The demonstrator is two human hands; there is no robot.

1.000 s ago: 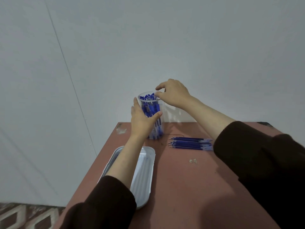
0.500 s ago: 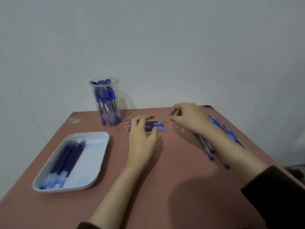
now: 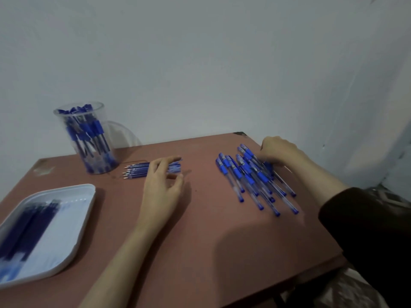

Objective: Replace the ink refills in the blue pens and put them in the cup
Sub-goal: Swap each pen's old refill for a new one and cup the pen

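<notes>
A clear plastic cup (image 3: 89,138) packed with several blue pens stands at the table's back left. Just right of it lies a neat row of new blue refills (image 3: 135,171). My left hand (image 3: 162,187) hovers over the right end of that row, fingers loosely spread, holding nothing. Several capped blue pens (image 3: 251,178) lie in a loose pile at the right. My right hand (image 3: 280,152) is at the pile's far end, its fingers curled down around a pen there.
A white tray (image 3: 85,196) with several dark blue refills (image 3: 24,225) sits at the front left of the reddish table (image 3: 211,241). The wall is close behind, and the table's right edge runs just past the pen pile.
Both hands left the cup a second ago. Since then the view swung right, my right hand travelled to the pen pile, and my left hand stayed over the refill row.
</notes>
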